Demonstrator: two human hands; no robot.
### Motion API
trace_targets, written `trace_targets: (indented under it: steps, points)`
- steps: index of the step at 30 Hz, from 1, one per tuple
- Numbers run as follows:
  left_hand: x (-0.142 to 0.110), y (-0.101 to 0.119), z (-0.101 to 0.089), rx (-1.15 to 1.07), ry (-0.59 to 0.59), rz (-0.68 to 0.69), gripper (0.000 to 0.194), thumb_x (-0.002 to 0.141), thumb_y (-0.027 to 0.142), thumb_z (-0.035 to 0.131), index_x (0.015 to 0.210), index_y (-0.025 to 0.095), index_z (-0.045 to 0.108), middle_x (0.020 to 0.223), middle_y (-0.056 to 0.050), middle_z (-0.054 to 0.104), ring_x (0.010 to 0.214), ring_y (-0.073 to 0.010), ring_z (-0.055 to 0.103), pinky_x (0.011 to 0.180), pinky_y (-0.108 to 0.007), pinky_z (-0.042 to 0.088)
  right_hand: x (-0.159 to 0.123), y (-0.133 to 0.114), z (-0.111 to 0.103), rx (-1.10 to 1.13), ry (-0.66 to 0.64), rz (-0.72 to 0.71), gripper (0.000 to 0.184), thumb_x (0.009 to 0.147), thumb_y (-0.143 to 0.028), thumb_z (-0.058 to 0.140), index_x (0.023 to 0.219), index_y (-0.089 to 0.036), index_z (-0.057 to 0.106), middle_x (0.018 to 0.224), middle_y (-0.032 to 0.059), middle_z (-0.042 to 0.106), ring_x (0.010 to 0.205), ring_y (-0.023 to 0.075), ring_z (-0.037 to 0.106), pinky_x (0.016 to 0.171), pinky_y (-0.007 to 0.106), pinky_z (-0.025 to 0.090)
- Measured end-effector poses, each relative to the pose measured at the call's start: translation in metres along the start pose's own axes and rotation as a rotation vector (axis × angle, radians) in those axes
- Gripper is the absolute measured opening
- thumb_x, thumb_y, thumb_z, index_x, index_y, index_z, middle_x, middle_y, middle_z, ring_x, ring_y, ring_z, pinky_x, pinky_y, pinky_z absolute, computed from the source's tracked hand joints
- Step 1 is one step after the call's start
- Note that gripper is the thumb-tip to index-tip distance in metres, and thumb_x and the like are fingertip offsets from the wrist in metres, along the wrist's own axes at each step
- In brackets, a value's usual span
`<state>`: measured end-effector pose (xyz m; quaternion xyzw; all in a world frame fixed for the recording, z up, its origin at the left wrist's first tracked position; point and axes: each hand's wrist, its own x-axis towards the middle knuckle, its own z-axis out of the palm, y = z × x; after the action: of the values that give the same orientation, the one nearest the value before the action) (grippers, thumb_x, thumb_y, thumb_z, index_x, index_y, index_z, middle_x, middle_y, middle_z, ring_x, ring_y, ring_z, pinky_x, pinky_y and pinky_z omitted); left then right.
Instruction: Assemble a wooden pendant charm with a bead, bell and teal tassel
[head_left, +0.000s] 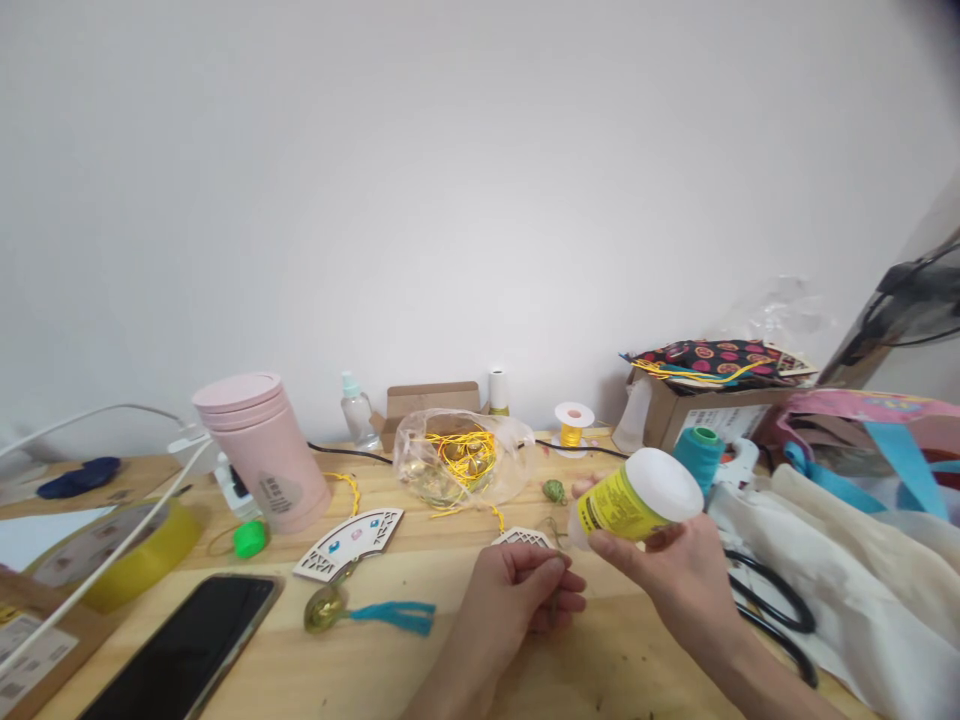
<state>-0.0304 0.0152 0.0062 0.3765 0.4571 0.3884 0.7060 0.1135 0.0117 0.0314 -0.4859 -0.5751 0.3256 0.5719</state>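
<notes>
Left hand (pixel 517 590) bare, right hand (pixel 675 565) likewise; slender fingers (pixel 574 583), nail detail too small to tell; left forearm (pixel 456 675), right forearm (pixel 754 665) slim, bare as far as view reaches

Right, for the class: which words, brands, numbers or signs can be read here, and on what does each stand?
None can be read with certainty.
Container in the right hand: print on yellow label, too blurred.
Pink tumbler: dark characters, too blurred.
Cardboard box at right: white label, print too small.
Box at lower left: label, too blurred.
Tape roll: marks inside, too blurred.
</notes>
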Motion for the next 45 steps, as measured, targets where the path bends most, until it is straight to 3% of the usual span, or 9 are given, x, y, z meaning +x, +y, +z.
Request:
trace_targets:
  steps: [7,13,31,36,45]
  points:
    - [0.0017,-0.0027,-0.0008,0.021,0.012,0.002,0.03,0.056,0.035,0.07,0.069,0.009,0.065,0.064,-0.007,0.068,0.055,-0.0127,0.061,0.053,-0.022,0.046,-0.0017,-0.001,0.0022,0.017,-0.058,-0.003,0.027,0.056,-0.027,0.07,0.079,-0.016,0.061,0.08,0.007,0.068,0.074,0.023,0.062,0.066,0.029,0.051]
    - [0.0027,-0.004,-0.0004,0.025,0.022,0.001,0.027,0.056,0.033,0.07,0.068,0.01,0.064,0.066,-0.007,0.068,0.056,-0.0127,0.061,0.053,-0.022,0.046,0.0008,-0.0024,0.0004,-0.021,0.008,0.023,0.032,0.055,-0.032,0.069,0.08,-0.014,0.061,0.081,0.01,0.068,0.074,0.0245,0.063,0.067,0.032,0.051]
    - [-0.0025,0.002,0.0012,0.019,-0.025,0.007,0.029,0.06,0.037,0.067,0.066,0.009,0.064,0.064,-0.007,0.067,0.055,-0.011,0.059,0.054,-0.021,0.043,0.0003,-0.0033,0.0025,0.065,-0.015,0.036,0.031,0.053,-0.028,0.072,0.079,-0.014,0.061,0.079,0.0079,0.069,0.075,0.0238,0.064,0.067,0.03,0.053]
    - [-0.0016,0.0017,0.0005,-0.006,-0.034,0.017,0.028,0.061,0.036,0.067,0.065,0.008,0.064,0.065,-0.007,0.067,0.054,-0.0108,0.059,0.052,-0.02,0.041,0.0005,-0.0021,0.0021,0.112,-0.01,-0.016,0.031,0.054,-0.027,0.071,0.081,-0.015,0.061,0.084,0.0081,0.069,0.078,0.0238,0.063,0.07,0.03,0.052]
    - [-0.0013,0.0015,-0.0006,-0.003,-0.057,0.02,0.025,0.065,0.034,0.064,0.068,0.009,0.064,0.068,-0.008,0.068,0.056,-0.0118,0.06,0.055,-0.021,0.043,-0.0014,-0.0035,0.0028,0.098,-0.005,0.009,0.033,0.052,-0.034,0.072,0.077,-0.015,0.062,0.079,0.0092,0.069,0.073,0.0245,0.064,0.065,0.03,0.054]
